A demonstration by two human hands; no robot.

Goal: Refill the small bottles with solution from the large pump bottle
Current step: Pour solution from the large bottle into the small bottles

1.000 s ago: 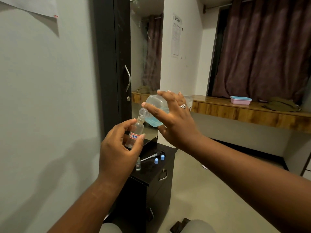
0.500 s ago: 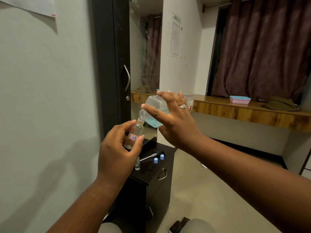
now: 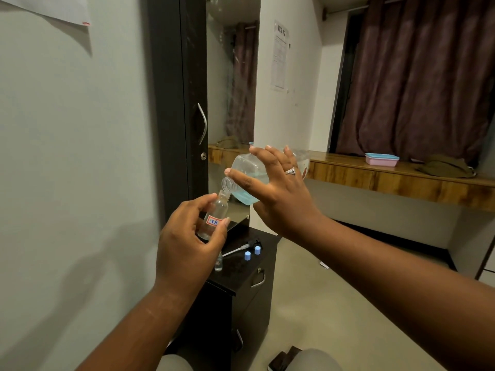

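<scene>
My left hand grips a small clear bottle with a red-framed label, held up with its open neck tilted right. My right hand holds the large clear bottle, pump removed, tipped on its side with blue solution pooled low. Its open mouth sits right over the small bottle's neck. On the black cabinet below stand another small clear bottle, two blue caps and the removed pump head with its white tube.
A dark wardrobe door with a metal handle and a mirror stand straight ahead. A grey wall is close on the left. A wooden ledge on the right carries a pink and blue box and an olive cloth. Shoes lie on the floor.
The large bottle's mouth has come down closer onto the small bottle's neck. Both hands have stayed nearly in place.
</scene>
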